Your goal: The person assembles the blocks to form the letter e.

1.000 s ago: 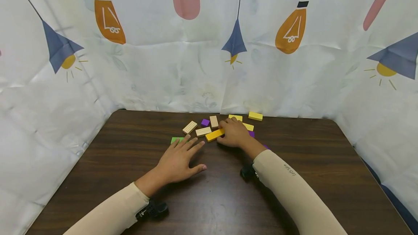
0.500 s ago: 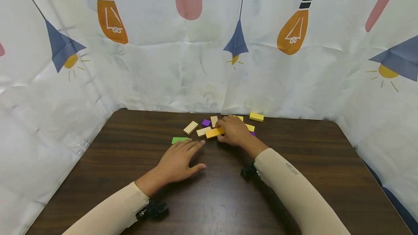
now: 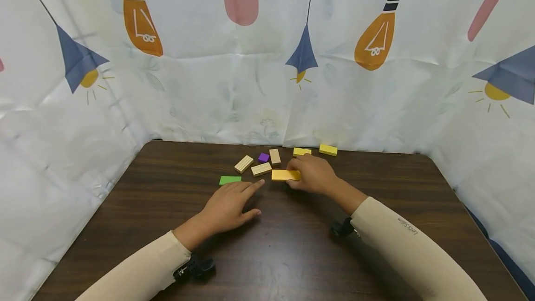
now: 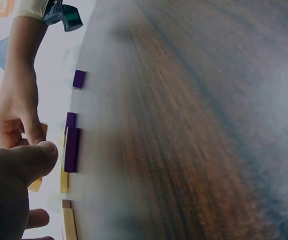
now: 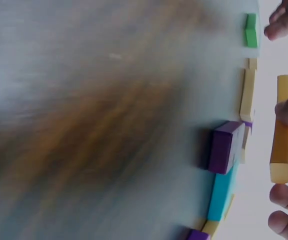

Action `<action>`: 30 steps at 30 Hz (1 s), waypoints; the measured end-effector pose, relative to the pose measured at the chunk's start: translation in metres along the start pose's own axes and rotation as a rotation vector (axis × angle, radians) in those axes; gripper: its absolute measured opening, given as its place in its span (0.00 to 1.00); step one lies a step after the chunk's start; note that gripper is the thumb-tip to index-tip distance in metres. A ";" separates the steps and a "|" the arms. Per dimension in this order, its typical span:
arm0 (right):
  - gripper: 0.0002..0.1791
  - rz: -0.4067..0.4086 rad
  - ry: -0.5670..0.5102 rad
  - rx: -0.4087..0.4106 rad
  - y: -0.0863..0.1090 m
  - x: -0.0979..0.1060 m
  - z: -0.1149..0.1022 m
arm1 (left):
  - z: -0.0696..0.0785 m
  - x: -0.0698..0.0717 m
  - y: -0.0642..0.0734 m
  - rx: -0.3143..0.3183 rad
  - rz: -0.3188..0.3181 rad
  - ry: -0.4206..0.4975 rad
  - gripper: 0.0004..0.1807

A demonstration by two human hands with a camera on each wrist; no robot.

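Observation:
My right hand (image 3: 312,173) pinches an orange-yellow wooden block (image 3: 281,175) by its right end. In the right wrist view the thumb lies on one side of that block (image 5: 281,142), which is held up off the table. Left of it, my left hand (image 3: 227,207) is spread with fingers extended and thumb apart, holding nothing. A green block (image 3: 230,179) lies just beyond its fingertips. Past the hands are plain wooden blocks (image 3: 261,169), a small purple block (image 3: 263,157) and a yellow block (image 3: 302,152). My right hand hides part of the group.
Another yellow block (image 3: 328,149) lies near the far edge of the dark wooden table (image 3: 125,208). The right wrist view also shows a purple block (image 5: 226,147) and a turquoise block (image 5: 222,194). A printed curtain (image 3: 259,82) hangs behind the table.
My right hand has moved right and slightly nearer with the orange-yellow block, which has swung from slanted to level. Plain wooden blocks beside it show more fully. My left hand has hardly moved.

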State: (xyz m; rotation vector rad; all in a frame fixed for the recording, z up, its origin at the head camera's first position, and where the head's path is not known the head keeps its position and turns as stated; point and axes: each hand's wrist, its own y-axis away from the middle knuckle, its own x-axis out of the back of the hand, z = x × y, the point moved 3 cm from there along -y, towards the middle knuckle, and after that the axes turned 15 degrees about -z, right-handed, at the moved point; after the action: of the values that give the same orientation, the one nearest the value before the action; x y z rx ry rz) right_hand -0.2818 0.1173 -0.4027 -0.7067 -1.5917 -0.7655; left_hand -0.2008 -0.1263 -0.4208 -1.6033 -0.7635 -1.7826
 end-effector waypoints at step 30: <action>0.16 0.000 -0.095 0.128 0.056 -0.031 -0.043 | 0.025 -0.008 -0.008 -0.112 -0.024 0.059 0.34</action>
State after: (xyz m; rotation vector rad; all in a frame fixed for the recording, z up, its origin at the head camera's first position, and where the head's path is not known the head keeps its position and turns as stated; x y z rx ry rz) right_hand -0.2077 0.1156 -0.4229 -0.6577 -1.7103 -0.6322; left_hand -0.1905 -0.1018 -0.4262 -1.6105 -0.6686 -1.9107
